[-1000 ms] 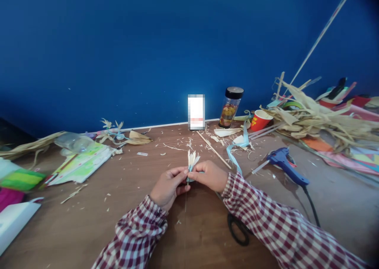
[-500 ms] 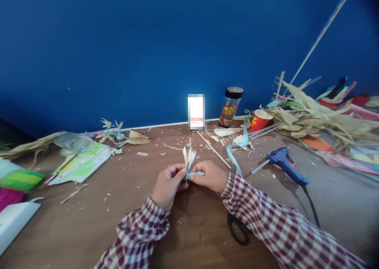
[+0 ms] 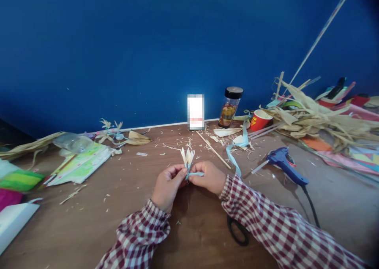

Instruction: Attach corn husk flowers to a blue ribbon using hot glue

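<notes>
Midway between the brown wooden tabletop's (image 3: 118,209) near and far edges, the left hand (image 3: 167,184) fingers pinch the base of the small pale corn-husk flower (image 3: 187,156). The right hand (image 3: 209,177) fingers pinch the light-blue ribbon strip (image 3: 196,174). This appears to be the wrapping step; the next move calls for steady tension.

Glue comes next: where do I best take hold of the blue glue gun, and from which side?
Probably its handle, the long part running to the black cord. Come down from above: the glue gun lies flat on the table, handle end nearer you.
</notes>
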Tool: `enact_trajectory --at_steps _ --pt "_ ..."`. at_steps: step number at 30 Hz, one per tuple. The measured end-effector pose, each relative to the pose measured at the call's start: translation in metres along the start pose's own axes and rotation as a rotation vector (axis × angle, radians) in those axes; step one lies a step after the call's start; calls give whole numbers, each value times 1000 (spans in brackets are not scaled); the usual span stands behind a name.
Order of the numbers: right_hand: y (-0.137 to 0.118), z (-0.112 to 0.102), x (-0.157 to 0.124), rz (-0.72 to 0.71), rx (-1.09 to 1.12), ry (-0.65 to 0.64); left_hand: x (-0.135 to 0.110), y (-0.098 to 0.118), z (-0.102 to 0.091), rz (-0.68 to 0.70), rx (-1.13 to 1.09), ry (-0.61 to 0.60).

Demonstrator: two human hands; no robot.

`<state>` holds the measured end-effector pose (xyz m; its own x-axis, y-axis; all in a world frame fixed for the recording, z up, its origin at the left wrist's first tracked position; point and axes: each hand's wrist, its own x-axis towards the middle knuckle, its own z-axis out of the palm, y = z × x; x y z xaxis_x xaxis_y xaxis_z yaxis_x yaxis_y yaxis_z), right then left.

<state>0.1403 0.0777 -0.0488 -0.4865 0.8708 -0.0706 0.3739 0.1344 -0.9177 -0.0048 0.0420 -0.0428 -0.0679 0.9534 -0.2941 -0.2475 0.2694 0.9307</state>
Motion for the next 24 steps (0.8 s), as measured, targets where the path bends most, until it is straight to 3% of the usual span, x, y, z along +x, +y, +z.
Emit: enact_trajectory --at_steps 8,11,17,24 --pt "-2 -1 -1 22 5 2 1 -3 -2 55 17 -17" --pt "0 -2 0 31 46 -4 0 1 -1 7 -35 -70" --pt "2 -5 1 36 180 -57 2 8 -10 -126 -178 -286" --pt "2 -2 -2 70 248 -76 7 -2 -16 -151 -298 -304"
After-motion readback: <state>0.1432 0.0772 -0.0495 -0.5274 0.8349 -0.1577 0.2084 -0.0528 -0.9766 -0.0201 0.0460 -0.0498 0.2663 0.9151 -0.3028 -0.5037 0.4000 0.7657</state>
